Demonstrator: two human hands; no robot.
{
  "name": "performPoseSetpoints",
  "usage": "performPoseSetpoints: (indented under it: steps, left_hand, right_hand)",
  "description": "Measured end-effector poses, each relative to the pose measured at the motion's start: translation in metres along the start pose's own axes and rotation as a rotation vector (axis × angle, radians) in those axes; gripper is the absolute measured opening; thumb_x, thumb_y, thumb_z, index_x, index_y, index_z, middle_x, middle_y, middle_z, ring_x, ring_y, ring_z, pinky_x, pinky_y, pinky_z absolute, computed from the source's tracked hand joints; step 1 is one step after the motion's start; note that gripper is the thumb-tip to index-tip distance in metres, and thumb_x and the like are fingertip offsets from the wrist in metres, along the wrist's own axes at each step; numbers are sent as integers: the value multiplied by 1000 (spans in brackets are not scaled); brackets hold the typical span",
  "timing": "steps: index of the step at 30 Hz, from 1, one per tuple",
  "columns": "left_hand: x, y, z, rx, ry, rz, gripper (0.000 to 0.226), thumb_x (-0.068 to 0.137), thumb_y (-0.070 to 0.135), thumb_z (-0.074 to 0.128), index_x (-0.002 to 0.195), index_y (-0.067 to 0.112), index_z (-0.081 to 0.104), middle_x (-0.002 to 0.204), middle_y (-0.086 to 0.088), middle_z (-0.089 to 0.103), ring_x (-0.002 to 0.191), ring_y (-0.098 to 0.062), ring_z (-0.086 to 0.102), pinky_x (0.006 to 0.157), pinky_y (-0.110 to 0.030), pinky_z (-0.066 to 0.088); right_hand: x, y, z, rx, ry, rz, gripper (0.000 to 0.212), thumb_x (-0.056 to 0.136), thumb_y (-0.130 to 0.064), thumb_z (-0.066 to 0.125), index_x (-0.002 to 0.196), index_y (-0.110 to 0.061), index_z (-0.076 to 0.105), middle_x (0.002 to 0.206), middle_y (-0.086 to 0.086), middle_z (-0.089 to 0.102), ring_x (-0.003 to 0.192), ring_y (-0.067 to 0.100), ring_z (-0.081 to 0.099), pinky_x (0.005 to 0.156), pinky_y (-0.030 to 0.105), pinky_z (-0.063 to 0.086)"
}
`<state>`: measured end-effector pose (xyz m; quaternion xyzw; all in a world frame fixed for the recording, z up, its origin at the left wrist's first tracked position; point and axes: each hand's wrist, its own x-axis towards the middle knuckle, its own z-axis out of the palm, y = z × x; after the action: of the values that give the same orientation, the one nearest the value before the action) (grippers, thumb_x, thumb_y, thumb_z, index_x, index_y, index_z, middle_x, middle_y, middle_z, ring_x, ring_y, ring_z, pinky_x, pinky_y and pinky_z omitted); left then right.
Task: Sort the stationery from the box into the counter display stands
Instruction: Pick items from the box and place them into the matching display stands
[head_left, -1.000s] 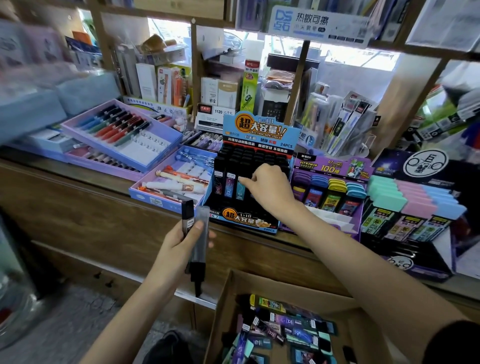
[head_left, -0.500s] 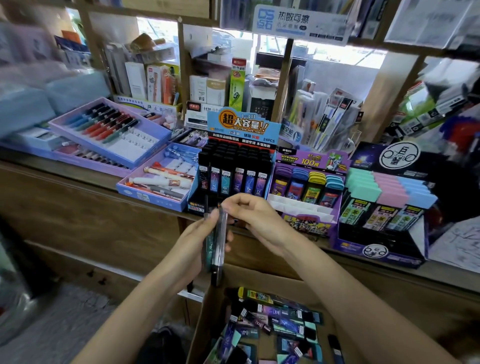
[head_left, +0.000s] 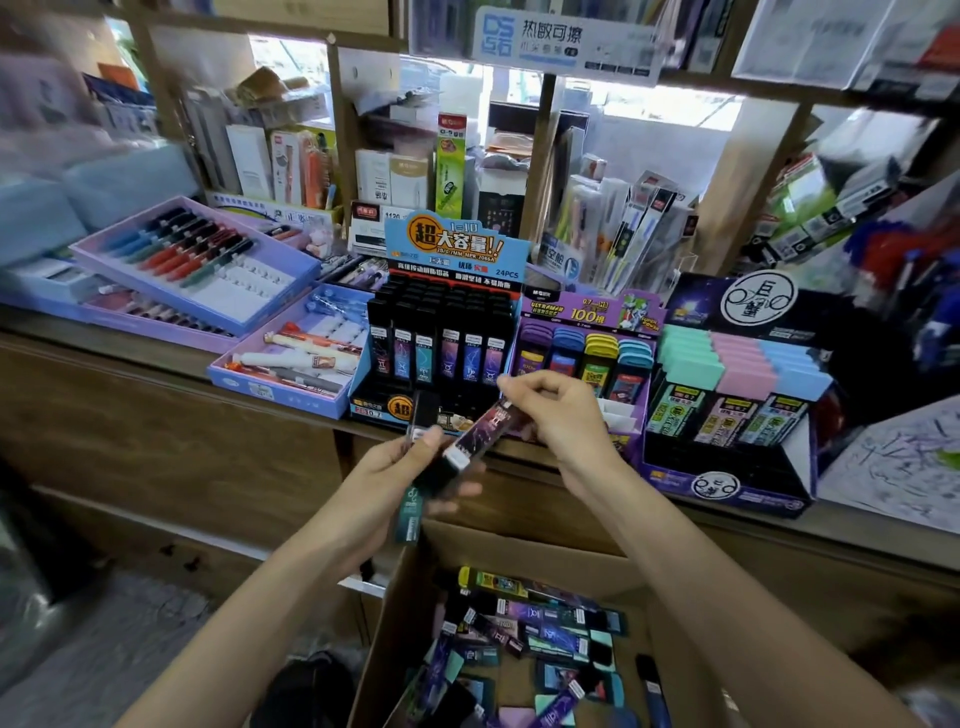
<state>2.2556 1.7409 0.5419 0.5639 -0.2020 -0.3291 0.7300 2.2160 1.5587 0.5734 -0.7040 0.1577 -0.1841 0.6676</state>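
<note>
R grip (head_left: 561, 415), at the stand (head_left: 452, 249) 1 s ago, is back at L grip (head_left: 389, 467) and pinches the top end of a purple case (head_left: 485, 431), tilting it out of the bundle. L grip is clamped round the rest, incl. a teal case (head_left: 410, 512) hanging below the palm. Both sit just before the desk (head_left: 156, 353) edge, above the box (head_left: 545, 551), which holds many more cases. Judged: one case placed, the next being singled out; sorting is far from done.

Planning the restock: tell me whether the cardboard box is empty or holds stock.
Not empty. The cardboard box holds many packs, lying loose and jumbled across its bottom.
</note>
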Motion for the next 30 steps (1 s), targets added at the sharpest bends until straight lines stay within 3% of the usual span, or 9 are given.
performPoseSetpoints:
  steps: [5, 8, 10, 13, 17, 23, 25, 27, 30]
  left_hand:
    - [3, -4, -5, 127, 75, 131, 25, 78, 26, 66, 96, 9, 71, 79, -2, 70, 56, -7, 54, 46, -15, 39]
    - [6, -3, -4, 95, 195, 171, 14, 81, 16, 65, 92, 7, 66, 74, -1, 71, 52, -4, 49, 45, -14, 39]
    - [7, 0, -5, 10, 302, 188, 8, 83, 18, 63, 85, 11, 63, 77, -2, 72, 52, -3, 51, 44, -15, 39]
    - [9, 8, -7, 7, 389, 214, 17, 89, 21, 60, 74, 16, 57, 58, 6, 59, 51, -6, 49, 43, -17, 35]
    - [13, 17, -9, 186, 363, 264, 23, 92, 24, 56, 72, 14, 50, 49, 8, 47, 47, -6, 42, 41, -16, 32]
    - [21, 30, -9, 377, 242, 318, 22, 93, 25, 55, 81, 6, 56, 47, 5, 48, 44, -7, 41, 42, -16, 32]
    - [23, 31, -10, 362, 238, 327, 26, 91, 26, 55, 85, 1, 56, 46, 5, 46, 44, -6, 39, 42, -16, 31]
    - [23, 31, -11, 300, 209, 343, 24, 87, 32, 56, 79, 9, 55, 47, 7, 40, 43, -6, 35, 42, -18, 30]
    - [25, 30, -14, 89, 218, 273, 25, 82, 38, 58, 87, 14, 52, 60, 6, 41, 44, -5, 34, 40, -17, 29]
  right_hand:
    - [-2, 7, -8, 159, 122, -14, 8, 86, -16, 66, 80, -10, 66, 66, -3, 68, 57, 7, 63, 51, 18, 51]
    - [-9, 14, -8, 166, 111, 8, 6, 87, -16, 65, 82, -12, 66, 72, -2, 68, 66, 10, 66, 60, 22, 55]
    - [-16, 19, -8, 116, 65, -7, 1, 86, -14, 66, 86, -14, 65, 73, -6, 68, 69, 7, 66, 62, 16, 52]
    - [-26, 26, -7, -37, -122, -33, 8, 85, -13, 67, 90, -17, 63, 71, -3, 65, 73, 3, 64, 70, 10, 48]
    - [-28, 16, 0, -216, -383, -66, 4, 87, -14, 64, 89, -17, 67, 81, -2, 66, 79, 3, 63, 75, 14, 48]
    - [-1, -20, 21, -323, -316, -201, 13, 87, -20, 65, 98, -14, 65, 91, 4, 64, 86, 14, 62, 80, 25, 51]
    - [6, -28, 25, -359, -353, -199, 12, 86, -17, 67, 97, -15, 64, 85, 2, 63, 79, 12, 62, 74, 23, 52]
    - [12, -33, 24, -396, -370, -218, 11, 84, -14, 69, 94, -16, 65, 78, -1, 64, 73, 7, 62, 70, 19, 52]
    - [24, -41, 20, -384, -263, -232, 8, 84, -12, 69, 89, -16, 64, 75, -2, 65, 68, 6, 62, 68, 25, 53]
